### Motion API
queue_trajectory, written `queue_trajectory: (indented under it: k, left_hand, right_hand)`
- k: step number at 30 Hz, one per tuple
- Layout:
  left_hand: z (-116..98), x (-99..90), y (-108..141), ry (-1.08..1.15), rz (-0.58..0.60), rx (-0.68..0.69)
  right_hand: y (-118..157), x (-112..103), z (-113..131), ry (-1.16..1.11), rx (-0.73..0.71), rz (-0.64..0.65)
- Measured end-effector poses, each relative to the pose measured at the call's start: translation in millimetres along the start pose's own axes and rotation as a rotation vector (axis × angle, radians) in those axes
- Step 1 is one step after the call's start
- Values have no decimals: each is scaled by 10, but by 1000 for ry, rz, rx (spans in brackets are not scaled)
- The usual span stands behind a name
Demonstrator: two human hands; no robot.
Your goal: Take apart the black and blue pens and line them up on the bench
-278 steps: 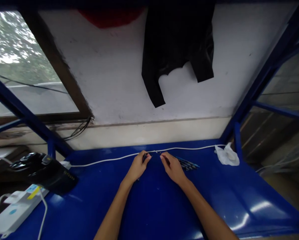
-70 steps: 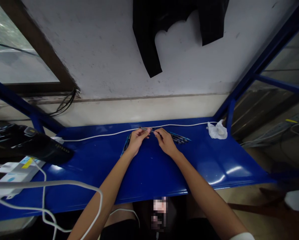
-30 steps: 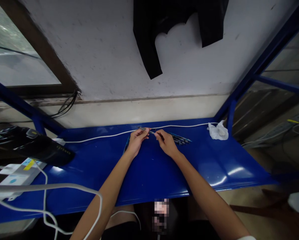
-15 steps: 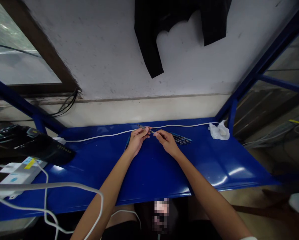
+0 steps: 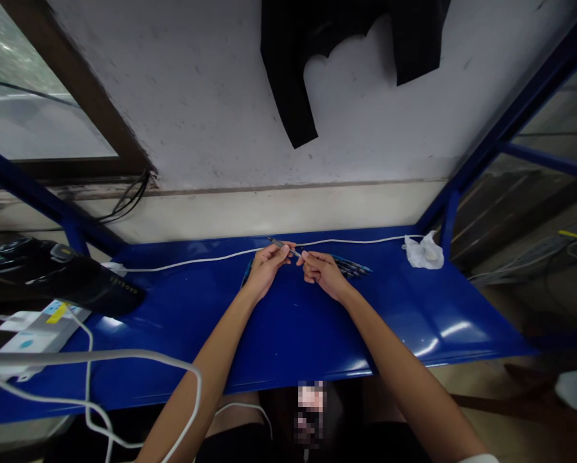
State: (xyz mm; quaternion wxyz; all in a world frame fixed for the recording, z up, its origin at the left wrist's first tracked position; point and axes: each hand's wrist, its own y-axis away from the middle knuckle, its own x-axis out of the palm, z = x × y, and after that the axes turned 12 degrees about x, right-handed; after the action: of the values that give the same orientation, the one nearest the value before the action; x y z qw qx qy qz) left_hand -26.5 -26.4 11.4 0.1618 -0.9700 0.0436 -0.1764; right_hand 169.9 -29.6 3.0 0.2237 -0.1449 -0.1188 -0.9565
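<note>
Near the back of the blue table [image 5: 298, 328], my left hand [image 5: 268, 265] pinches a slim pen [image 5: 276, 242] whose dark tip points up and to the left. My right hand [image 5: 323, 271] has its thumb and fingers closed on the pen's other end, close to my left fingertips. Several blue and dark pens [image 5: 358, 266] lie together just right of my right hand. Another thin blue item [image 5: 246, 273] shows beside my left hand, partly hidden by it.
A white cable [image 5: 202, 260] runs along the table's back. Crumpled white tissue [image 5: 424, 251] lies at the back right. At the left are a black bottle [image 5: 67, 273], a power strip [image 5: 42, 334] and looping white cables in front of my left forearm.
My right fingers have shifted on the pen's end and the lower ones now show curled beneath. The pen has tilted slightly. The view has shifted a little.
</note>
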Motion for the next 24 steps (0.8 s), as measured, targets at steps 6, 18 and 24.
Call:
queue_trajectory:
  k: [6, 18, 24]
  left_hand:
    - [8, -18, -4, -22, 30, 24]
    - [82, -56, -1, -76, 117, 48]
    - [66, 0, 24, -78, 124, 33]
  right_hand:
    - [10, 9, 32, -67, 51, 23]
    - [-4, 9, 50, -208, 64, -30]
    - [-43, -21, 72, -349, -38, -183]
